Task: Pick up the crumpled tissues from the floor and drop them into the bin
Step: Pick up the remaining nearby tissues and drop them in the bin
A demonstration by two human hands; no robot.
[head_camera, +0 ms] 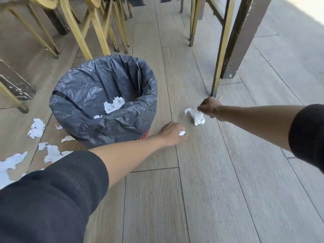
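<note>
Right hand [209, 106] pinches a crumpled tissue [196, 115] hanging below-left of its grip, long axis slanting down-right. Left hand [172, 133] is curled round a small wad [182, 133]. Bin [103, 100] lies left of both grips, nearer the left. Fingertips hidden; more scraps [36, 128] beyond the bin.

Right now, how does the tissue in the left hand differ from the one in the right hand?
The tissue in the left hand is a small wad, almost wholly enclosed by the left hand; the tissue in the right hand is much larger. It hangs out below the right hand, gripped only at its top. The left one is beside the bin; the right one is farther away. Both are white and crumpled.
</note>
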